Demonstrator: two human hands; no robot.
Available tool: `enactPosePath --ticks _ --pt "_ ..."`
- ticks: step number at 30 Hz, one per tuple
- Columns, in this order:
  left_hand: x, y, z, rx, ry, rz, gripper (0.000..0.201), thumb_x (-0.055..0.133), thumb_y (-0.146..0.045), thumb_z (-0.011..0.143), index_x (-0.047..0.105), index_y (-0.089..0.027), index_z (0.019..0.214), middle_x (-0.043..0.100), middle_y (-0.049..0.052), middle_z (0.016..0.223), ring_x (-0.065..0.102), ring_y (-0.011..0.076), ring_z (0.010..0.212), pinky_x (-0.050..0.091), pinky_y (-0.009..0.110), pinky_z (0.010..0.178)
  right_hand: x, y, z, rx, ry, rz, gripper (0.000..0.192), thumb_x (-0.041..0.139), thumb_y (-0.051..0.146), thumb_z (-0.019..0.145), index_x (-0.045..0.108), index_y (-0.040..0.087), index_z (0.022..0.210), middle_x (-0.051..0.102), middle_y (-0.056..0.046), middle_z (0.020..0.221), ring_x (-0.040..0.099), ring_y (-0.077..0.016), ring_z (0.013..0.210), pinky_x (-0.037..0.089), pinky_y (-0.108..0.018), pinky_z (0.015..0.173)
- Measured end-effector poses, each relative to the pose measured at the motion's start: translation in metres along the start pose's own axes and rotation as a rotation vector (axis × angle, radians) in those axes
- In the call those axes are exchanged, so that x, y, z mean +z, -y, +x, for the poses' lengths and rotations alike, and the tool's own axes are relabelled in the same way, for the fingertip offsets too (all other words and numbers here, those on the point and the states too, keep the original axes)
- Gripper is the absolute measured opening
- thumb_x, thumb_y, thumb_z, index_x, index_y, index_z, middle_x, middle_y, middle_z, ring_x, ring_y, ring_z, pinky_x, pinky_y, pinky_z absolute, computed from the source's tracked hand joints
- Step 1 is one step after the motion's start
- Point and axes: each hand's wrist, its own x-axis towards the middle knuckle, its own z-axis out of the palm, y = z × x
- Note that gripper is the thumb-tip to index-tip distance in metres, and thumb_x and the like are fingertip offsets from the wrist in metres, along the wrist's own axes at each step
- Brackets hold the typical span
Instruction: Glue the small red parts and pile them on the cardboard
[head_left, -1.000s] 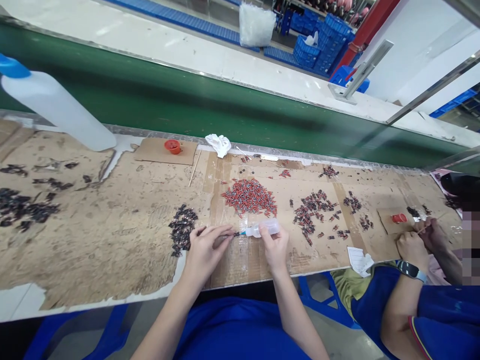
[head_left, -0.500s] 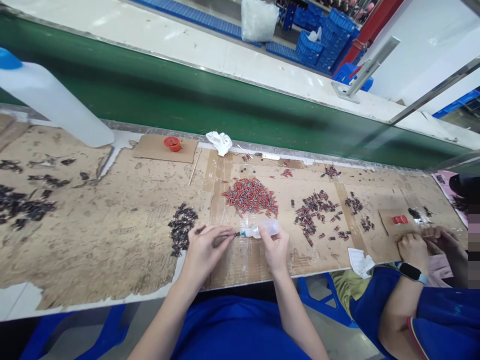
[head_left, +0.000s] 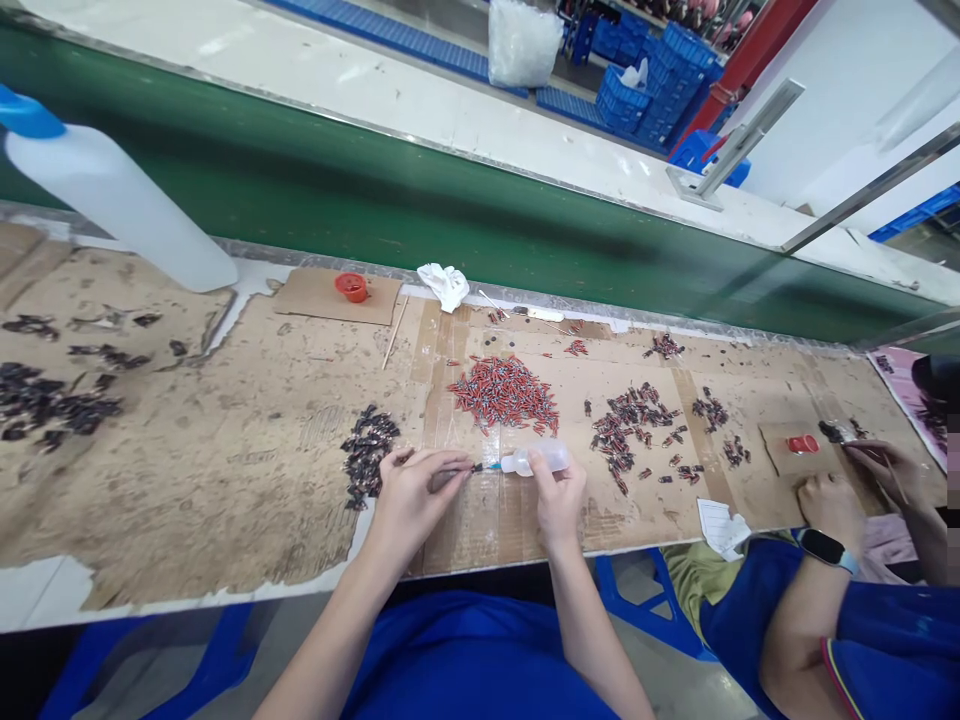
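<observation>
Cardboard-covered worktop: we see its stained brown sheets (head_left: pixel 225 450) run from 9 o'clock to 3 o'clock of our view.
Large jug: at 10 o'clock of our view we find a white plastic jug with a blue cap (head_left: pixel 135 205), leaning at a slant.
Red heap: a spread of small red-and-silver pieces (head_left: pixel 504 393) lies between 10 and 11 o'clock from the small bottle.
Mixed pile: we see loose dark-and-red pieces (head_left: pixel 630 425) between 2 and 3 o'clock from that same bottle.
Left hand: at 7 o'clock of our view, the left hand (head_left: pixel 416 500) has its thumb and fingertips pinched together on a small dark piece (head_left: pixel 477 467).
Right hand: at 5 o'clock, the right hand (head_left: pixel 559 500) has its thumb and fingers closed around a small translucent plastic bottle (head_left: pixel 553 455).
Dark heap: small black pieces (head_left: pixel 371 455) lie near the left hand, at its 10 o'clock.
Bottle tip: a thin blue nozzle (head_left: pixel 494 466) points to 9 o'clock, right by the dark piece; we cannot tell whether they touch.
</observation>
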Motion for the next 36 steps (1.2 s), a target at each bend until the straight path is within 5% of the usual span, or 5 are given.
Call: enactPosePath --ticks 11,20,28,33,36 --pt "0.002 0.003 -0.001 0.020 -0.020 -0.013 0.009 0.065 -0.030 0.080 0.073 -0.030 0.085 0.079 0.001 0.087 0.072 0.0255 0.092 0.032 0.049 0.099 0.001 0.000 -0.001 0.016 0.060 -0.001 0.027 0.070 0.041 0.070 0.061 0.017 0.062 0.061 0.000 0.058 0.053 -0.0145 0.056 0.046 -0.026 0.055" --pt "0.001 0.000 0.000 0.016 0.001 0.004 0.010 0.064 -0.029 0.081 0.073 -0.030 0.084 0.079 0.001 0.088 0.071 0.0251 0.091 0.031 0.049 0.097 0.002 0.003 -0.003 -0.019 -0.036 -0.013 0.027 0.068 0.042 0.071 0.064 0.016 0.065 0.066 -0.003 0.061 0.059 -0.0171 0.060 0.049 -0.029 0.060" --pt "0.003 -0.007 -0.002 0.095 -0.015 0.087 0.018 0.063 -0.022 0.083 0.071 -0.030 0.097 0.078 0.001 0.093 0.068 0.0242 0.093 0.030 0.048 0.095 -0.036 -0.001 0.003 -0.024 -0.228 -0.185 0.049 0.070 0.049 0.071 0.064 0.014 0.105 0.071 -0.009 0.086 0.065 -0.0214 0.073 0.052 -0.033 0.066" --pt "0.009 -0.010 -0.003 0.114 -0.083 0.207 0.014 0.062 -0.022 0.085 0.073 -0.029 0.090 0.075 0.004 0.093 0.062 0.0258 0.097 0.032 0.046 0.092 -0.041 0.017 0.003 -0.380 -0.294 -0.769 0.039 0.066 0.047 0.081 0.068 0.019 0.109 0.062 -0.015 0.116 0.052 -0.0310 0.110 0.043 -0.050 0.094" --pt "0.013 -0.008 -0.002 0.114 -0.123 0.238 0.014 0.060 -0.023 0.086 0.074 -0.028 0.085 0.073 0.006 0.096 0.059 0.0276 0.101 0.035 0.045 0.088 -0.019 0.026 0.010 -0.631 -0.039 -0.804 0.017 0.059 0.031 0.091 0.072 0.025 0.101 0.064 -0.010 0.102 0.050 -0.0266 0.103 0.043 -0.047 0.093"
